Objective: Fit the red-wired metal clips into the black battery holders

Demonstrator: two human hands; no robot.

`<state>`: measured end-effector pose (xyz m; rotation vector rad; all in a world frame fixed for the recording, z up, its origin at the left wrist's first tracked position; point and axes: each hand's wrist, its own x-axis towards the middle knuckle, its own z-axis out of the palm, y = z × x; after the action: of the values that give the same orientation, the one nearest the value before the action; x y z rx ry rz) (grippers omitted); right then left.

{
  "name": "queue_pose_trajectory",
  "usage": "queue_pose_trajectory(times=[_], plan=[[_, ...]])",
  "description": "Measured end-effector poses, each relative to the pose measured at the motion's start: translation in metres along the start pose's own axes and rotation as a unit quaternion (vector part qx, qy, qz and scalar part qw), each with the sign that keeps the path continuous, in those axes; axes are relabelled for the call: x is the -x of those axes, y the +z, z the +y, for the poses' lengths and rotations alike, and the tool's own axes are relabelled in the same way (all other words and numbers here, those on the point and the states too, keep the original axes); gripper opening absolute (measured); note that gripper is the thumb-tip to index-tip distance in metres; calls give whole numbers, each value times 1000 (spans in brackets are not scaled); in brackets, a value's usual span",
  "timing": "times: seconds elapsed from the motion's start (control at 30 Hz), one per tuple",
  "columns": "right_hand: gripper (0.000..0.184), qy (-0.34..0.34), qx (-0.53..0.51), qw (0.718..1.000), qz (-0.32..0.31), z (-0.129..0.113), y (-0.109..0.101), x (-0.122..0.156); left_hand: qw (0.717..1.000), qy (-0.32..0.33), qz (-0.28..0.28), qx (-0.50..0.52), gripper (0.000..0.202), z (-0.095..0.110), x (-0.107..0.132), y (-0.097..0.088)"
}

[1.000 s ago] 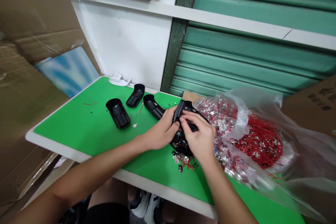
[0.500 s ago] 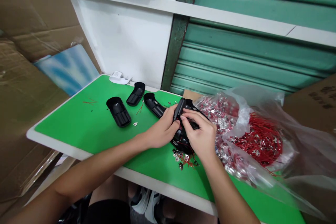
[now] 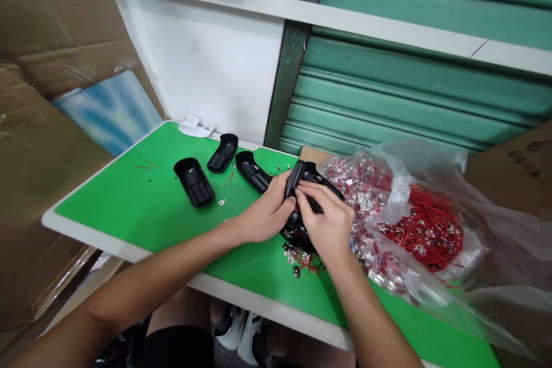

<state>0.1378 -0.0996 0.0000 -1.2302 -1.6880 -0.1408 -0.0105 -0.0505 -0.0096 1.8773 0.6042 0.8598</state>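
Note:
My left hand (image 3: 269,213) is closed around a black plastic housing (image 3: 294,178), tilted on its edge above the table. Against the near side of that housing, my right hand (image 3: 330,218) pinches with thumb and fingertips; whatever lies between them is too small and hidden to name. More black housings (image 3: 297,237) lie beneath and behind both hands, partly covered by them. Just in front is a small heap of metal contact pieces with red wires (image 3: 302,261). To the left of my hands rests another curved black housing (image 3: 253,172).
Two open black housings (image 3: 195,183) lie farther left on the green tabletop (image 3: 116,201), near a loose metal contact (image 3: 222,202). A clear plastic bag (image 3: 399,198) full of metal contacts and red wires (image 3: 431,236) spreads on the right. Cardboard (image 3: 38,126) stands at the left.
Both hands stay almost where they were, with the same housing in the left. The right fingertips have shifted very slightly against it, and the view has moved a little.

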Motion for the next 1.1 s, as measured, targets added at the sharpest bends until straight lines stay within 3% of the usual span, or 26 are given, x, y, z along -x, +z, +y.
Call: queue_pose_trajectory(times=[0.4,0.63,0.73,0.97,1.1], plan=[[18,-29,42,998,-46,1,-7,3,1000,0,-1,-22,56,2,3,1],[10,-3,15,999,-33,2,-13,-8,997,-44,-14,55,53,12,-3,-7],[8,6,38,998,-45,2,-15,-9,998,-41,-14,53,55,11,-3,-8],[14,-60,145,985,-71,-1,-14,-3,1000,-5,-16,-10,56,3,2,-1],[11,-28,86,995,-53,-3,-16,-5,999,-35,-18,21,55,9,-1,-5]])
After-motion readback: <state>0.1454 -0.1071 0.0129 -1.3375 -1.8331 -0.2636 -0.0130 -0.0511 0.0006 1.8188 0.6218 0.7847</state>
